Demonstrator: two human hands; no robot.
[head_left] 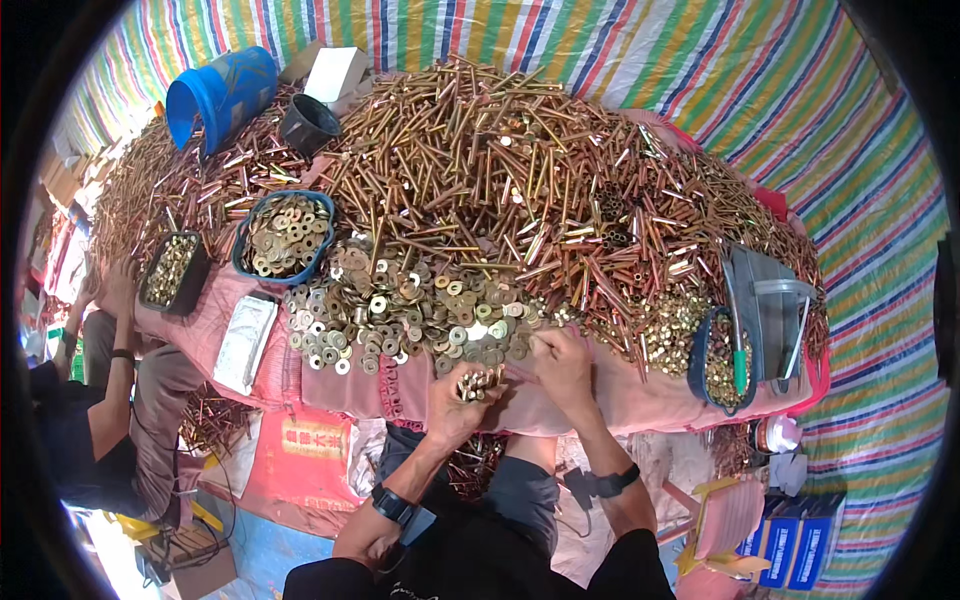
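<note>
My left hand (455,408) is closed around a small bundle of brass-coloured bolts (482,383), their ends pointing up and right. Just in front of it lies a spread of flat round washers (400,312) on the pink cloth. My right hand (564,370) is at the right edge of the washers, fingers curled together in a pinch. Whatever is between those fingertips is hidden. Behind both hands rises a large heap of long yellowish metal bolts (450,170). Small nuts (660,330) lie in a loose pile to the right of my right hand.
A blue basket of washers (284,195) and a dark tray of nuts (190,240) stand left. A blue container (715,400) with a green-handled tool (740,372) and a grey scoop (765,290) are right. Another person's arm (118,320) reaches in at far left.
</note>
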